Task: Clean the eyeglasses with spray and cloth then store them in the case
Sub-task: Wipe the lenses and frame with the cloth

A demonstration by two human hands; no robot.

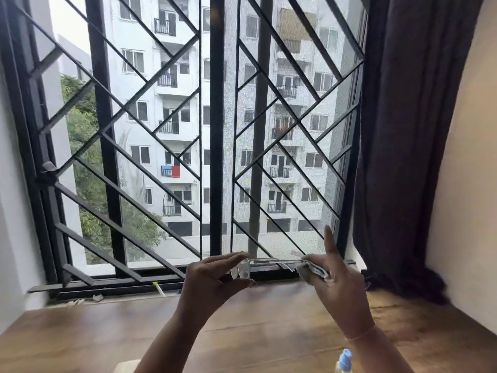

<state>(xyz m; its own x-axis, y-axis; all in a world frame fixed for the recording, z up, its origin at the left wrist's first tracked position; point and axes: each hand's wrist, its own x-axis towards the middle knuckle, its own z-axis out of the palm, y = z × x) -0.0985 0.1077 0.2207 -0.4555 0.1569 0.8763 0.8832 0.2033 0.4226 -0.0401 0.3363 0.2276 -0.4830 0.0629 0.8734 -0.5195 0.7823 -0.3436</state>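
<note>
Head view: nearest, blue-capped spray bottle at the lower edge, brown wooden bench behind. Held up above the bench, left hand pinching clear-framed eyeglasses at the lens end; right hand gripping pale folded cloth round one temple, index finger straight. Beyond, black-barred window.

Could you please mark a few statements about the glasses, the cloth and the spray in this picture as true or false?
1. The left hand holds the eyeglasses at the lens end. True.
2. The cloth lies flat on the wooden table. False: the right hand holds it around the end of the eyeglasses' arm.
3. The spray bottle stands on the window sill. False: it is at the bottom edge of the view, close to the person.
4. A dark curtain hangs to the right of the window. True.
</note>
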